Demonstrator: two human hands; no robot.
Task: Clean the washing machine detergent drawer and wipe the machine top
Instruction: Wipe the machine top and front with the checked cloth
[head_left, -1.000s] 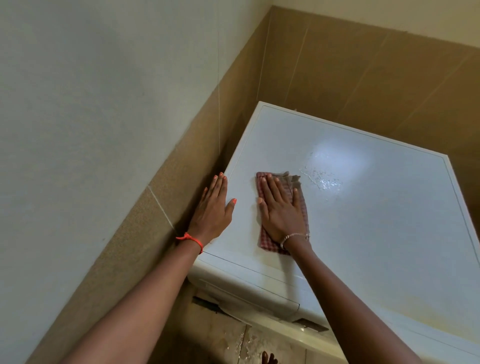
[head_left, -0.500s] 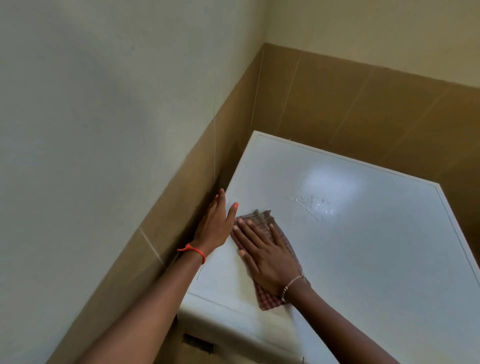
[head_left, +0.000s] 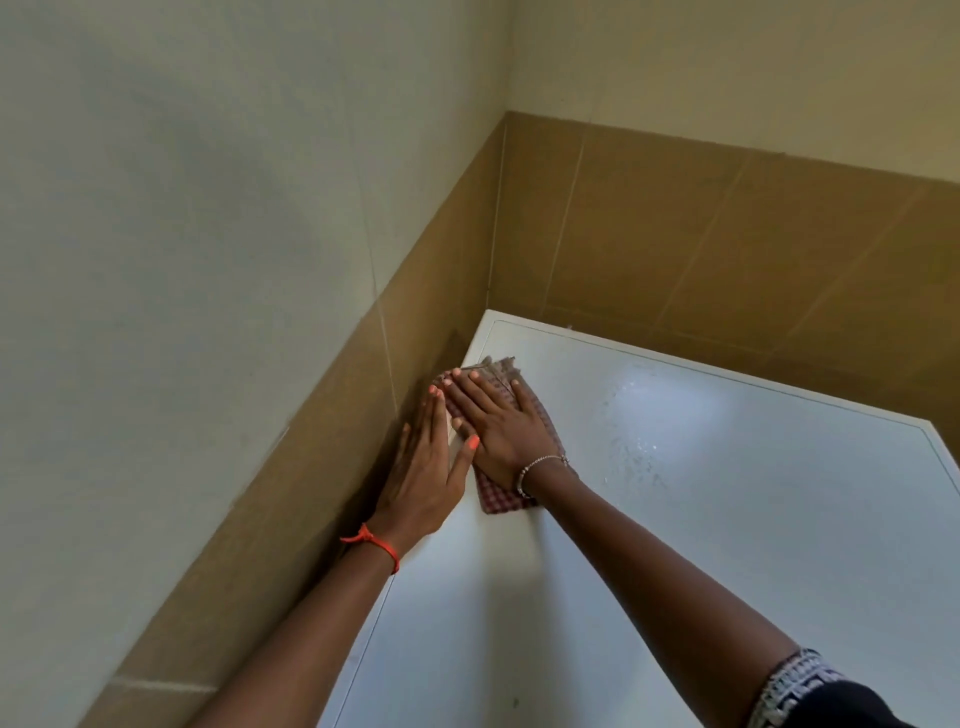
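The white top of the washing machine (head_left: 727, 519) fills the lower right of the head view. A red checked cloth (head_left: 496, 496) lies near its far left corner. My right hand (head_left: 501, 426) presses flat on the cloth with straight fingers. My left hand (head_left: 423, 467) rests with straight fingers along the machine's left edge, beside the wall, its thumb touching the right hand. A patch of water drops (head_left: 631, 441) shines on the top just right of the cloth. The detergent drawer is out of view.
The machine stands in a corner: a brown tiled wall (head_left: 322, 457) runs close along its left side and another brown tiled wall (head_left: 727, 249) behind it. Above the tiles the walls are pale.
My right hand has pushed the cloth away from me towards the far left corner. My left hand has slid forward along the left edge. The view has tilted up, hiding the machine's front.
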